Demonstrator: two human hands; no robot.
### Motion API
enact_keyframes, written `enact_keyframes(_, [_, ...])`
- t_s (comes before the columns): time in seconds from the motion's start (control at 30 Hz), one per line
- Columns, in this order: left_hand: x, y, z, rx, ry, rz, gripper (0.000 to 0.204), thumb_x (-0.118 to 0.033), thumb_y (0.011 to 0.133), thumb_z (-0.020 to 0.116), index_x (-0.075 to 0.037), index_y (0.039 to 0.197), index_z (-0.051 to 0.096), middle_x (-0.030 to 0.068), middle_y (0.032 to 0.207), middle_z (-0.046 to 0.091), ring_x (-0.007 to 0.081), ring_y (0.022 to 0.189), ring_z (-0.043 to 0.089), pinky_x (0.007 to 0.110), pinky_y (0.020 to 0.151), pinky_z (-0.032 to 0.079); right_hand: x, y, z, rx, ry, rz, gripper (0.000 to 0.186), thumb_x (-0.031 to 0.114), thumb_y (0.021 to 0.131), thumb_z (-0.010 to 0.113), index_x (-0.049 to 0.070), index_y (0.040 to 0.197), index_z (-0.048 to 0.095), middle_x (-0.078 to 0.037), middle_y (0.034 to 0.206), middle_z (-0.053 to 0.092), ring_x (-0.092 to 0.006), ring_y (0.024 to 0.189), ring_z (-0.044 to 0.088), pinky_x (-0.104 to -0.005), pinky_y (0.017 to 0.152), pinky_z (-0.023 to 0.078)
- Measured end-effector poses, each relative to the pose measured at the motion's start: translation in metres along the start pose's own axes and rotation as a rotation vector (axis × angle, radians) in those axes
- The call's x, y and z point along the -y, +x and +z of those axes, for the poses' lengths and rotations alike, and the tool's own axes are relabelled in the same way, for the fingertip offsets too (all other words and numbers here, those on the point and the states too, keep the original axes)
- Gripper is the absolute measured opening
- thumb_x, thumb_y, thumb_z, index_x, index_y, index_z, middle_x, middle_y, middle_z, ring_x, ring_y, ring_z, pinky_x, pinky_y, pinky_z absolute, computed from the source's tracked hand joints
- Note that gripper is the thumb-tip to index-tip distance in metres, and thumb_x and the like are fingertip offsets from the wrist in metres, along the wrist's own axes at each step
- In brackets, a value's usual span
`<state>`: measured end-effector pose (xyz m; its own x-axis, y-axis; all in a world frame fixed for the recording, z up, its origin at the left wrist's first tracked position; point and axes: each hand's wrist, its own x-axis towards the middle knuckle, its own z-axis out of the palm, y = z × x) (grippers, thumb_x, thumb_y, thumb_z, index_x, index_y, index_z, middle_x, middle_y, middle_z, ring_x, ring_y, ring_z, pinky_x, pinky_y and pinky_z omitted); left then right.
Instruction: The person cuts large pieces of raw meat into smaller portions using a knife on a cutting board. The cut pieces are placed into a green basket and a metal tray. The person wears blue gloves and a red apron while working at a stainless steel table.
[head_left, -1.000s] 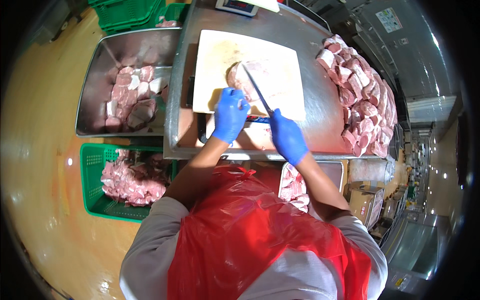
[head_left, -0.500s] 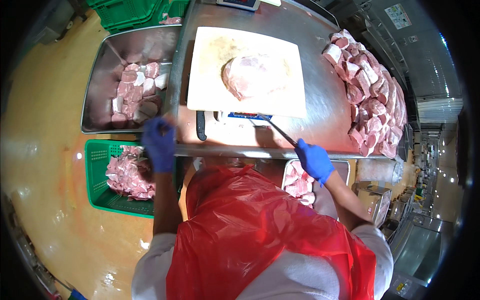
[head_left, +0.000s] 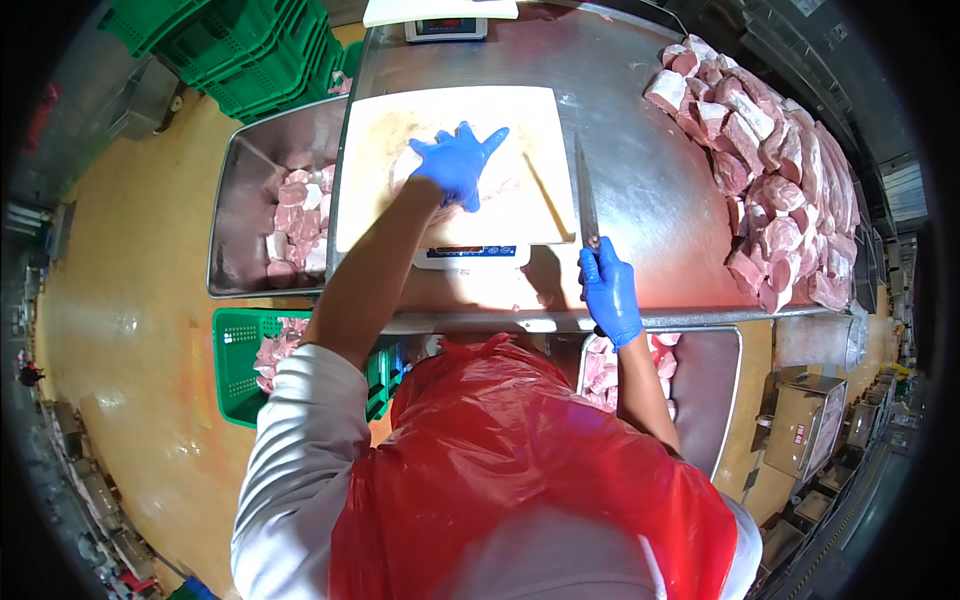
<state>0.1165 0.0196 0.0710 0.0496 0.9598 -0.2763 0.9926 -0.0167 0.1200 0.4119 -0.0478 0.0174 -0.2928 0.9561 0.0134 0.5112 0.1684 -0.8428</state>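
My left hand (head_left: 455, 168), in a blue glove, lies with spread fingers on a large pale-pink piece of meat (head_left: 502, 185), partly covering it. The meat rests on a white cutting board (head_left: 540, 110), which sits on a weighing scale (head_left: 472, 254) with a blue front panel. To the right of the board, my blue-gloved right hand (head_left: 612, 298) is closed round the handle of a knife (head_left: 587, 195). Its blade points away from me, along the board's right edge and apart from the meat.
A large heap of cut meat (head_left: 770, 190) covers the right end of the steel table (head_left: 640, 190). Left of the table are a steel tub (head_left: 235, 240) with meat chunks and a green basket (head_left: 235, 385) of trimmings. Another tub (head_left: 710, 400) holds meat by my right forearm. Green crates (head_left: 270, 65) stand far left.
My left hand has moved from beside the steel tub at left onto the meat. My right hand has swung the knife from pointing far-left to pointing straight away. The whole view has shifted.
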Motion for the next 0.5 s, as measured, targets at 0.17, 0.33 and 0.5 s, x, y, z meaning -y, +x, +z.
enact_keyframes(0.17, [0.022, 0.016, 0.01, 0.117, 0.021, 0.487, 0.068, -0.035, 0.087, 0.066, -0.03, 0.15, 0.042, 0.0181, 0.153, 0.04, 0.0364, 0.141, 0.04, 0.06, 0.115, 0.03, -0.053, -0.024, -0.026, -0.009, 0.002, 0.127, 0.018, 0.022, 0.105, 0.054, 0.004, 0.101, 0.054, -0.004, 0.064, 0.056, -0.0097, 0.053, 0.052, -0.0289, 0.047, 0.043])
enact_keyframes(0.33, [0.051, -0.066, 0.024, 0.227, -0.659, 0.633, 0.035, -0.026, 0.091, 0.062, -0.022, 0.126, 0.065, 0.0078, 0.158, 0.039, 0.0289, 0.142, 0.041, 0.051, 0.121, 0.023, -0.084, -0.04, -0.019, 0.014, -0.122, 0.076, 0.02, 0.022, 0.104, 0.055, 0.003, 0.099, 0.054, -0.006, 0.064, 0.058, -0.0125, 0.055, 0.055, -0.0326, 0.05, 0.044])
enact_keyframes(0.5, [0.065, -0.15, 0.09, -0.47, -0.414, 0.242, 0.038, -0.011, 0.08, 0.076, -0.012, 0.117, 0.069, 0.0138, 0.147, 0.048, 0.0292, 0.125, 0.055, 0.045, 0.108, 0.042, -0.041, -0.026, 0.004, 0.088, -0.212, -0.045, 0.017, 0.02, 0.103, 0.056, 0.002, 0.102, 0.055, -0.025, 0.074, 0.061, -0.045, 0.066, 0.062, -0.0458, 0.056, 0.048])
